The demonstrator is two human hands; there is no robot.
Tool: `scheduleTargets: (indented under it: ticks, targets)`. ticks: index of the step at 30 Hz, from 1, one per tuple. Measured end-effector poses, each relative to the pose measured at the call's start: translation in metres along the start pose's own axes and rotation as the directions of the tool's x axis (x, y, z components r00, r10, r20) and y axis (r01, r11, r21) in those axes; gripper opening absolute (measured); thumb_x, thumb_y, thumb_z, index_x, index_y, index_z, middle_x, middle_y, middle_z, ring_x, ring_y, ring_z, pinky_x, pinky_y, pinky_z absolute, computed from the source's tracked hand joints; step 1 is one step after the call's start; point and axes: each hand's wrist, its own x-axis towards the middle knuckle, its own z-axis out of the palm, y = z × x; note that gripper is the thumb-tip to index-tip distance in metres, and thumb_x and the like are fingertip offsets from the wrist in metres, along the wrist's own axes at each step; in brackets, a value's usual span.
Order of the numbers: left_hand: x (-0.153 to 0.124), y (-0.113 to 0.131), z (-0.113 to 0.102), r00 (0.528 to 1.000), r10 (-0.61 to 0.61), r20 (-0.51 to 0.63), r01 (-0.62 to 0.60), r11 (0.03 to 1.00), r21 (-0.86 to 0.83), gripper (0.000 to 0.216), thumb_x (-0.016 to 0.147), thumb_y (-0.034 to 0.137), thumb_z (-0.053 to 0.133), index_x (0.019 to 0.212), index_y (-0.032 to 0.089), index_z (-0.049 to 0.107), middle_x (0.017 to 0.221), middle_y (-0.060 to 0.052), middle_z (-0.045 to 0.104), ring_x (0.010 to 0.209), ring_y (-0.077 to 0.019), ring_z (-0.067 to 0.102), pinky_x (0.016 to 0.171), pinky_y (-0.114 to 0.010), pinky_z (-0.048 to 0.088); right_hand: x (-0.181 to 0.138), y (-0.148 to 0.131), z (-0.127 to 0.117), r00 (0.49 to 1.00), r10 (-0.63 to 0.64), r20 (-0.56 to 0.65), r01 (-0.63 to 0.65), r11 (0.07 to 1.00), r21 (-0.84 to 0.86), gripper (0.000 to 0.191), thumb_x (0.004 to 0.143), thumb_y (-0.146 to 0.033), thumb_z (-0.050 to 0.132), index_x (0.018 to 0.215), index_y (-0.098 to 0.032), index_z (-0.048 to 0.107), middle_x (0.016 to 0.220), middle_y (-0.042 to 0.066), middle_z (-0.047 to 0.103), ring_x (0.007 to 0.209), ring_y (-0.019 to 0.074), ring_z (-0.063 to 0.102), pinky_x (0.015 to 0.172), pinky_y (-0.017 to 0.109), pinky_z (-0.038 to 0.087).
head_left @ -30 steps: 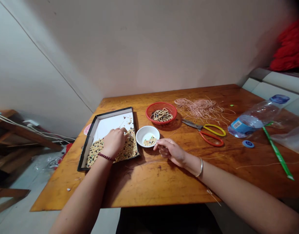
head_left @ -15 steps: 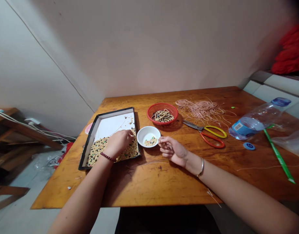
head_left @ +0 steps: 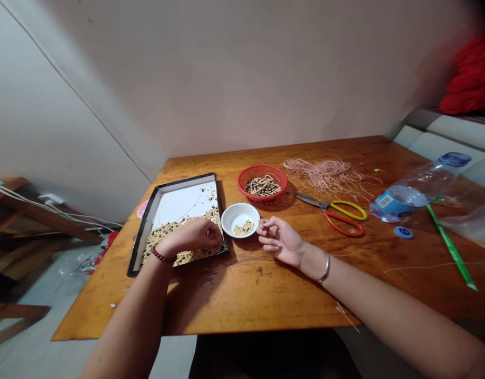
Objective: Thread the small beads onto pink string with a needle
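Observation:
My left hand (head_left: 195, 236) is over the right side of a black-rimmed tray (head_left: 179, 196), its fingers curled together; whatever they pinch is hidden. Cream, black and a few green beads (head_left: 157, 239) cover the tray's near half. To the right, a small white bowl (head_left: 229, 217) holds some cream and green beads (head_left: 244, 228). My right hand (head_left: 284, 239) is beside the bowl's right rim, palm partly turned up. Its thumb and forefinger pinch what looks like a thin cord end (head_left: 261, 223); the other fingers are loosely curled.
A red basket (head_left: 240, 188) with strung beads (head_left: 264, 186) stands behind the bowl. Pink cord (head_left: 325, 176) lies tangled at the back. Scissors (head_left: 331, 207), a tilted plastic bottle (head_left: 412, 196), a blue cap (head_left: 403, 232) and a green strip (head_left: 451, 247) are on the right.
My left hand has moved slightly right and toward me, to the tray's right edge, with its fingers now turned down. My right hand has stayed nearly still beside the bowl.

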Motion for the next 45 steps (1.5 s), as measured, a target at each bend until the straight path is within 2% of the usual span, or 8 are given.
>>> scheduleTargets:
  ticks: [9,16,24,35,37,40,43,45]
  targets:
    - [0.003,-0.006,0.005,1.000,-0.006,-0.019,0.008,0.998,0.068,0.021,0.069,0.028,0.053,0.064,0.013,0.066,0.055,0.002,0.049,0.051,-0.0075,0.033,0.049,-0.021,0.024,0.000,0.000,-0.002,1.000,0.005,0.020,-0.005,1.000,0.014,0.012,0.071,-0.017,0.056,0.070,-0.017,0.044,0.059,-0.006,0.042,0.039,0.0022,0.024,0.034,0.013,0.016]
    - [0.004,-0.007,0.008,0.999,-0.015,-0.038,0.019,0.994,0.107,0.018,0.068,0.026,0.054,0.061,0.013,0.064,0.052,0.003,0.044,0.051,-0.0075,0.028,0.049,-0.022,0.021,0.000,0.000,-0.002,1.000,0.010,0.025,-0.010,1.000,0.007,0.012,0.071,-0.017,0.056,0.070,-0.017,0.044,0.059,-0.007,0.042,0.039,0.0023,0.024,0.034,0.013,0.017]
    - [0.005,0.000,0.015,0.992,-0.066,-0.111,0.089,0.973,0.213,0.016,0.065,0.023,0.050,0.053,0.014,0.056,0.049,0.004,0.038,0.049,-0.0078,0.024,0.047,-0.024,0.018,0.000,0.001,0.000,1.000,0.001,0.008,-0.001,1.000,0.005,0.012,0.072,-0.018,0.058,0.069,-0.016,0.047,0.059,-0.007,0.042,0.039,0.0011,0.024,0.034,0.013,0.017]
    - [0.001,0.005,0.011,0.988,-0.075,-0.137,0.102,0.973,0.206,0.014,0.067,0.025,0.053,0.060,0.017,0.062,0.054,0.001,0.055,0.049,-0.0099,0.040,0.048,-0.024,0.024,-0.001,0.004,0.007,0.994,-0.087,-0.070,0.071,0.977,-0.200,0.023,0.068,-0.024,0.075,0.073,-0.014,0.054,0.060,-0.007,0.047,0.039,-0.0017,0.024,0.036,0.014,0.016]
    - [0.000,0.005,0.007,0.980,-0.083,-0.183,0.112,0.981,0.158,0.015,0.069,0.027,0.054,0.067,0.018,0.065,0.061,0.000,0.059,0.053,-0.0115,0.046,0.050,-0.023,0.028,-0.001,0.005,0.006,0.992,-0.105,-0.073,0.086,0.971,-0.223,0.025,0.066,-0.024,0.077,0.074,-0.014,0.057,0.060,-0.007,0.047,0.040,-0.0019,0.024,0.037,0.014,0.015]
    - [-0.001,0.009,0.002,0.928,-0.103,-0.358,0.149,0.984,0.103,0.019,0.074,0.032,0.055,0.077,0.018,0.067,0.068,-0.001,0.061,0.059,-0.0134,0.050,0.053,-0.024,0.031,0.000,0.006,0.005,0.987,-0.129,-0.091,0.103,0.962,-0.254,0.026,0.063,-0.027,0.079,0.074,-0.013,0.060,0.059,-0.007,0.047,0.040,-0.0016,0.025,0.037,0.016,0.014]
    - [0.000,0.016,0.002,0.865,-0.083,-0.494,0.141,0.987,0.082,0.020,0.077,0.032,0.053,0.081,0.016,0.066,0.064,0.000,0.057,0.057,-0.0127,0.047,0.053,-0.024,0.029,0.003,0.008,0.005,0.970,-0.197,-0.143,0.141,0.934,-0.329,0.029,0.060,-0.031,0.081,0.075,-0.013,0.063,0.059,-0.006,0.050,0.040,-0.0007,0.027,0.037,0.018,0.013]
    - [0.002,0.023,0.005,0.851,-0.049,-0.523,0.092,0.994,0.056,0.020,0.078,0.030,0.053,0.083,0.016,0.065,0.061,0.001,0.053,0.056,-0.0117,0.044,0.053,-0.024,0.028,0.005,0.010,0.005,0.947,-0.264,-0.182,0.174,0.899,-0.402,0.031,0.059,-0.033,0.081,0.076,-0.012,0.065,0.059,-0.005,0.052,0.040,-0.0001,0.027,0.037,0.019,0.013]
